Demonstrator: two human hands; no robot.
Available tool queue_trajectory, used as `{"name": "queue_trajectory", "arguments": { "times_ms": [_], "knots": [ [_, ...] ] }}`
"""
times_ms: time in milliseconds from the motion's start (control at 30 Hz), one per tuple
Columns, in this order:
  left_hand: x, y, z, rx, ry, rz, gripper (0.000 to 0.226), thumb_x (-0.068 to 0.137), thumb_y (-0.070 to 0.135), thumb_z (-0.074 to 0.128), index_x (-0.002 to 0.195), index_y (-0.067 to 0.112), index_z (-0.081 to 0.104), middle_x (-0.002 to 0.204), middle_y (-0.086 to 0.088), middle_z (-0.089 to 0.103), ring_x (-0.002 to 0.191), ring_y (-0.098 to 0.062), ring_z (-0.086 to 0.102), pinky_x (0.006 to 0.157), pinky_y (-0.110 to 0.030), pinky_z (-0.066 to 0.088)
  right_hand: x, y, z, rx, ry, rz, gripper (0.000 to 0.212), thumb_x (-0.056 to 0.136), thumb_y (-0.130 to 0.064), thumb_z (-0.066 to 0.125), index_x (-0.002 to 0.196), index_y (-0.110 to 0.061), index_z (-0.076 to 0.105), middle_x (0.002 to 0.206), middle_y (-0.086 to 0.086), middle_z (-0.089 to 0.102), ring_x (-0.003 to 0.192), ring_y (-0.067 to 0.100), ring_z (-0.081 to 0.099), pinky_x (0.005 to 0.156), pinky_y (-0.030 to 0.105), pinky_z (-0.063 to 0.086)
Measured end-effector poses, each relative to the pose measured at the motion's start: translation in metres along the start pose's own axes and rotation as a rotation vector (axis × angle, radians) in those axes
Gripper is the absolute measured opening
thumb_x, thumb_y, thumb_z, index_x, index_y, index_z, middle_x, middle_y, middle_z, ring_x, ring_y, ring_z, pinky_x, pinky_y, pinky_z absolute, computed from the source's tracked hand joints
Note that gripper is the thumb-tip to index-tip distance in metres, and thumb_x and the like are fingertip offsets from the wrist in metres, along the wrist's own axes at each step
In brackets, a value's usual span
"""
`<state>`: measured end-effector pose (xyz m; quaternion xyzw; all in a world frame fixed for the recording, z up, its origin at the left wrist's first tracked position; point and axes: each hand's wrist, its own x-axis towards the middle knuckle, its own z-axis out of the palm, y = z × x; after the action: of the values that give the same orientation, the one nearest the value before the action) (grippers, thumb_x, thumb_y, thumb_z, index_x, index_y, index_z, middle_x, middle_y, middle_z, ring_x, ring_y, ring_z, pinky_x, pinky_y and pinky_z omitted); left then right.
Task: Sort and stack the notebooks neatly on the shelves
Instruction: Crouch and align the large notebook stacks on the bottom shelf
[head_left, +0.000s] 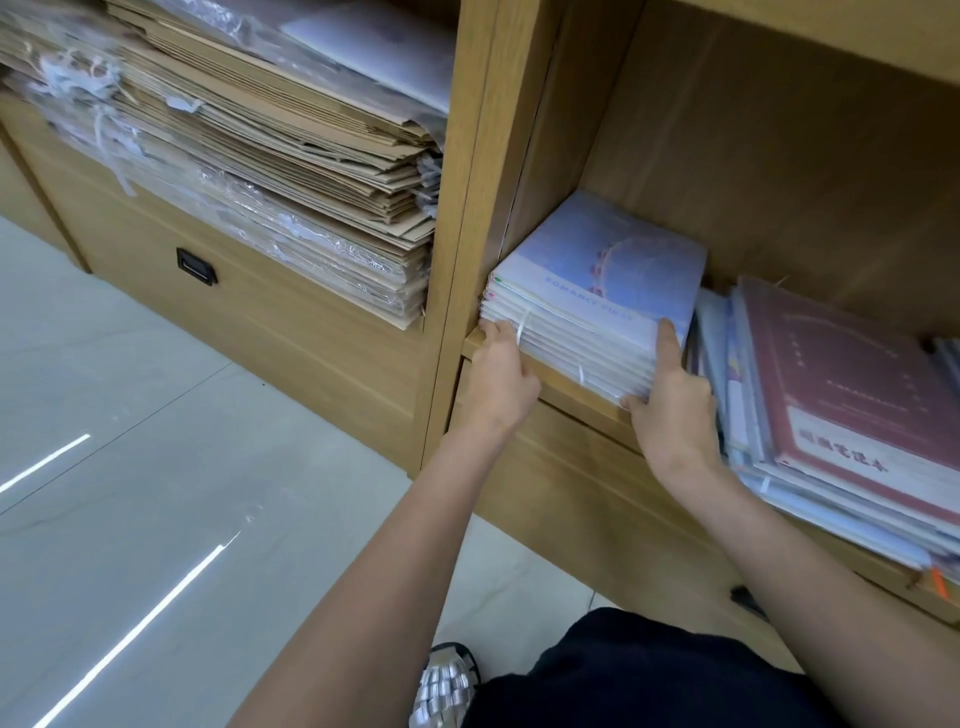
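- My left hand (500, 375) sits at the left front corner of the pale blue notebook stack (597, 291), in the middle of the frame, with its fingers curled against the stack's edge. My right hand (675, 395) clasps the right front corner, forefinger laid straight up the side and thumb tucked low at the front.
- The stack rests on the wooden shelf (561, 387), its front hanging a little over the lip. If I let go too soon, the top-heavy front could tip off toward the floor at lower left.
- The covers look like slick plastic wrap. Pushing from the corners alone could make the upper books slide back while the lower ones stay, fanning the pile.
- The thin white band (523, 325) around the bundle looks slack; a hard shove might snap it or let it slip off.
- Just to the right lies a messier pile topped by a maroon notebook (852, 384), which overhangs the shelf at lower right. My right forearm lies close to it, so a careless move could drag those books out.
- The stack's left side is near the cabinet's upright panel (467, 208); pushing crookedly could jam a corner against it.
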<state>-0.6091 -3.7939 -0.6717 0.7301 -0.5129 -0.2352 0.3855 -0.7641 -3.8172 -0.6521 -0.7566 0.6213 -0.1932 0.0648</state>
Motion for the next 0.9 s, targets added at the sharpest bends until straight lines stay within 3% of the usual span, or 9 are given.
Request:
{"name": "queue_trajectory", "arguments": {
  "times_ms": [133, 233, 300, 367, 467, 567, 633, 700, 900],
  "knots": [
    [-0.016, 0.012, 0.009, -0.048, 0.006, -0.025, 0.057, 0.088, -0.006, 0.04, 0.143, -0.002, 0.024, 0.154, -0.016, 0.015, 0.119, -0.034, 0.047, 0.086, -0.024, 0.038, 0.007, 0.005, -0.009, 0.146, -0.115, 0.027, 0.093, 0.083, -0.004, 0.068, 0.151, -0.023, 0.007, 0.094, 0.01, 0.054, 0.088, 0.028, 0.055, 0.076, 0.032, 0.045],
    [-0.021, 0.022, 0.011, -0.091, -0.056, -0.033, 0.055, 0.091, -0.001, 0.041, 0.142, -0.006, 0.021, 0.155, -0.018, 0.006, 0.12, -0.035, 0.046, 0.089, -0.029, 0.038, 0.017, 0.01, -0.019, 0.479, -0.233, 0.139, 0.108, 0.073, -0.001, 0.076, 0.151, -0.027, 0.006, 0.124, -0.002, 0.042, 0.117, 0.018, 0.044, 0.098, 0.028, 0.037],
    [-0.017, 0.028, 0.008, -0.093, -0.096, -0.063, 0.051, 0.093, 0.004, 0.043, 0.139, -0.009, 0.026, 0.155, -0.022, 0.002, 0.12, -0.037, 0.045, 0.09, -0.031, 0.038, 0.024, 0.011, -0.02, 0.697, -0.285, 0.222, 0.11, 0.071, 0.005, 0.075, 0.15, -0.029, 0.007, 0.127, -0.007, 0.039, 0.123, 0.019, 0.041, 0.106, 0.038, 0.037],
    [-0.014, 0.031, 0.005, -0.074, -0.118, -0.08, 0.05, 0.094, 0.006, 0.043, 0.137, -0.011, 0.027, 0.154, -0.024, 0.0, 0.121, -0.037, 0.044, 0.09, -0.03, 0.037, 0.028, 0.009, -0.018, 0.796, -0.295, 0.268, 0.106, 0.073, 0.006, 0.073, 0.15, -0.03, 0.01, 0.125, -0.008, 0.042, 0.123, 0.02, 0.043, 0.105, 0.046, 0.04],
    [-0.015, 0.032, 0.005, -0.087, -0.117, -0.083, 0.053, 0.092, 0.002, 0.042, 0.14, -0.009, 0.023, 0.154, -0.023, -0.003, 0.123, -0.036, 0.042, 0.095, -0.029, 0.036, 0.029, 0.009, -0.016, 0.812, -0.243, 0.253, 0.094, 0.078, -0.003, 0.072, 0.149, -0.028, 0.015, 0.123, -0.008, 0.045, 0.119, 0.018, 0.047, 0.103, 0.046, 0.043],
    [-0.024, 0.023, 0.007, -0.096, -0.111, -0.051, 0.07, 0.09, -0.002, 0.045, 0.147, -0.003, 0.004, 0.156, -0.016, -0.011, 0.132, -0.034, 0.035, 0.105, -0.031, 0.033, 0.027, 0.015, -0.013, 0.729, -0.209, 0.216, 0.09, 0.08, -0.014, 0.073, 0.149, -0.03, 0.018, 0.135, -0.005, 0.044, 0.122, 0.02, 0.046, 0.102, 0.047, 0.044],
    [-0.025, 0.019, 0.006, -0.097, -0.089, -0.004, 0.075, 0.091, 0.0, 0.045, 0.147, 0.001, -0.004, 0.155, -0.013, -0.018, 0.138, -0.029, 0.026, 0.104, -0.022, 0.03, 0.027, 0.017, -0.011, 0.668, -0.202, 0.198, 0.09, 0.08, -0.018, 0.073, 0.148, -0.032, 0.018, 0.139, -0.002, 0.043, 0.124, 0.024, 0.046, 0.101, 0.048, 0.044],
    [-0.023, 0.022, 0.005, -0.101, -0.096, 0.034, 0.075, 0.093, 0.004, 0.046, 0.148, 0.002, -0.005, 0.154, -0.014, -0.022, 0.138, -0.028, 0.025, 0.093, -0.012, 0.026, 0.029, 0.017, -0.01, 0.647, -0.196, 0.189, 0.089, 0.081, -0.019, 0.072, 0.149, -0.032, 0.017, 0.14, 0.0, 0.043, 0.124, 0.026, 0.046, 0.101, 0.048, 0.044],
    [-0.021, 0.023, 0.005, -0.076, -0.078, 0.023, 0.071, 0.093, 0.004, 0.046, 0.149, 0.006, 0.002, 0.155, -0.013, -0.016, 0.138, -0.027, 0.025, 0.098, -0.019, 0.027, 0.029, 0.015, -0.015, 0.595, -0.215, 0.189, 0.093, 0.079, -0.021, 0.073, 0.15, -0.03, 0.013, 0.141, 0.001, 0.042, 0.127, 0.027, 0.044, 0.102, 0.048, 0.042]
  ]
}}
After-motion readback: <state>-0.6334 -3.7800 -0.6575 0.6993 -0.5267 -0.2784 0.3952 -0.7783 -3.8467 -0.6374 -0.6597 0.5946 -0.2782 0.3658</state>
